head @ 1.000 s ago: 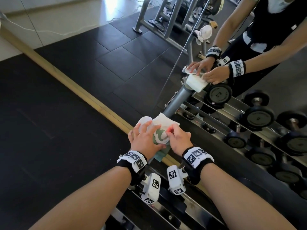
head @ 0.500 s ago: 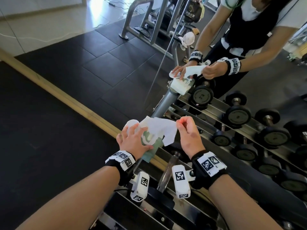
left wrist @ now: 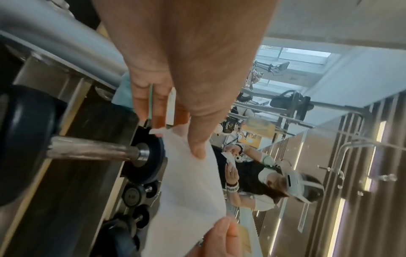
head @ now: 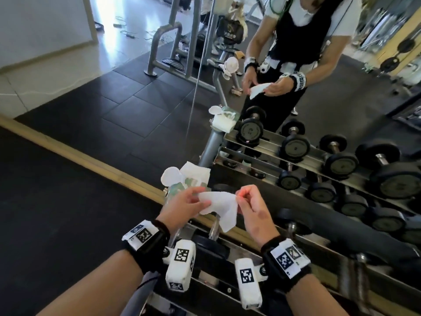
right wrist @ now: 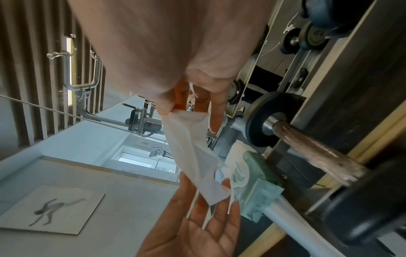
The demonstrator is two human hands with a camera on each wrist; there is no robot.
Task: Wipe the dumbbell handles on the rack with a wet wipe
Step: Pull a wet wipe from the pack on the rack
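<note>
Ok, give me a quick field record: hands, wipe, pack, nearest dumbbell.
left hand: pinches one end of the wet wipe
right hand: pinches the other end
wet wipe: free of the pack, stretched between both hands, touching no handle
wipe pack: on the rack's end post, lid open, next sheet sticking up
nearest dumbbell handle: below the wipe

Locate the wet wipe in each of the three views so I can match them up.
Head: wet wipe at centre, stretched between left hand and right hand.
Left wrist: lower centre, hanging from the thumb.
Right wrist: centre, running diagonally between both hands.
Shared landmark: the chrome dumbbell handle just beyond the wipe.
</note>
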